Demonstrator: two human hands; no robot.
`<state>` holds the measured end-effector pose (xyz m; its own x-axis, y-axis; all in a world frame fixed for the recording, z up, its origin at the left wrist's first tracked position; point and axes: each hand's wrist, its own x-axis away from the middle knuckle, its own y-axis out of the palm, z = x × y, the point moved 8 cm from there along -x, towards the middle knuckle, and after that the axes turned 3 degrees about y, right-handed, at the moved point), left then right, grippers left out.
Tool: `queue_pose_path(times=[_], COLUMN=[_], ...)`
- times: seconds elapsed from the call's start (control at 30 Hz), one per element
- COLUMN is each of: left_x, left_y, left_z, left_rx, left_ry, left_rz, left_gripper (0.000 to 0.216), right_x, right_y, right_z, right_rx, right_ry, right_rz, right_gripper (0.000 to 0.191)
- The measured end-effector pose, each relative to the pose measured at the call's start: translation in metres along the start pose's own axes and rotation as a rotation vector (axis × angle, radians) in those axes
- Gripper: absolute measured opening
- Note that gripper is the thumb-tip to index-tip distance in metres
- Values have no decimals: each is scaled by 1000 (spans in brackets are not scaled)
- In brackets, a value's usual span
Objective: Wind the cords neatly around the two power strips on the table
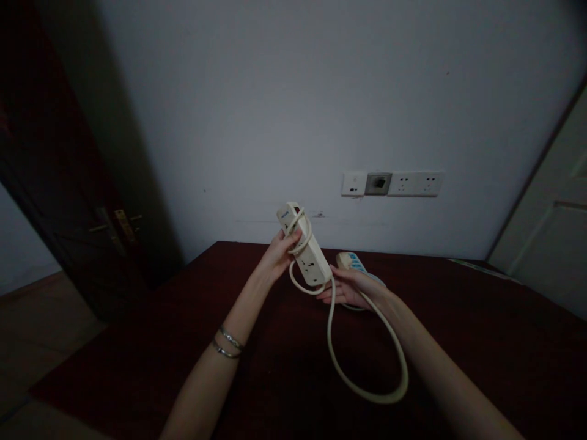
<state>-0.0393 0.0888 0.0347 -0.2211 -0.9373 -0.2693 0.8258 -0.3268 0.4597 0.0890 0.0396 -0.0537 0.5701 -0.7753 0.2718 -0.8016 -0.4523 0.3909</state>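
My left hand point(280, 252) grips the upper end of a cream power strip point(306, 252), held tilted above a dark red table point(481, 342). The strip's thick cream cable point(367, 360) wraps once around it, then hangs in a long loop down toward me. My right hand point(351, 287) sits under the strip's lower end, fingers stretched out, touching the strip and the cable. Two thin bracelets circle my left wrist.
Behind my right hand lies a second object with blue buttons point(355, 264) on the table. Wall sockets point(415, 183) and a white switch plate point(353, 183) are on the wall behind. A dark door point(59, 183) stands at left, a pale door point(550, 238) at right.
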Motion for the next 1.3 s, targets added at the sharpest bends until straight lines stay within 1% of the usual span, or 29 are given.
queue_pose_path(times=[0.1,0.17,0.23,0.3,0.37,0.43,0.5,0.57,0.7,0.9,1.0,1.1,1.2,1.3], left_x=[-1,-2,-1,0,2,4,6,7,7,8,9,10,11,7], left_y=[-2,-5,-7,-4,2,9,16,19,21,23,23,26,27,23], left_z=[-1,1,5,8,10,10,8,7,6,4,2,1,1,-2], left_rx=[-135,-233,-331,-432,-537,-628,-698,-746,-790,-783,-796,-792,-770,-741], left_ry=[25,59,100,137,166,188,209,240,280,340,365,386,391,370], left_rz=[7,48,83,83,37,-41,-112,-144,-150,-155,-143,-137,-139,-135], left_gripper=[45,45,45,44,45,46,47,49,49,49,50,51,49,49], right_x=[2,2,2,0,-2,-4,-5,-6,-5,-3,-3,-3,-4,-7], right_y=[-2,-5,-7,-8,-10,-12,-13,-12,-12,-16,-17,-21,-24,-28], right_z=[-2,-3,-4,-2,0,4,8,11,10,8,7,6,6,7], right_rx=[-10,-15,3,51,105,134,135,129,174,234,224,207,198,193], right_ry=[5,5,3,-3,-15,-23,-18,-13,-26,-15,-28,-41,-56,-67], right_rz=[88,145,177,188,190,182,152,112,99,176,187,230,252,269], right_gripper=[34,29,26,27,33,40,43,43,39,36,32,28,28,31])
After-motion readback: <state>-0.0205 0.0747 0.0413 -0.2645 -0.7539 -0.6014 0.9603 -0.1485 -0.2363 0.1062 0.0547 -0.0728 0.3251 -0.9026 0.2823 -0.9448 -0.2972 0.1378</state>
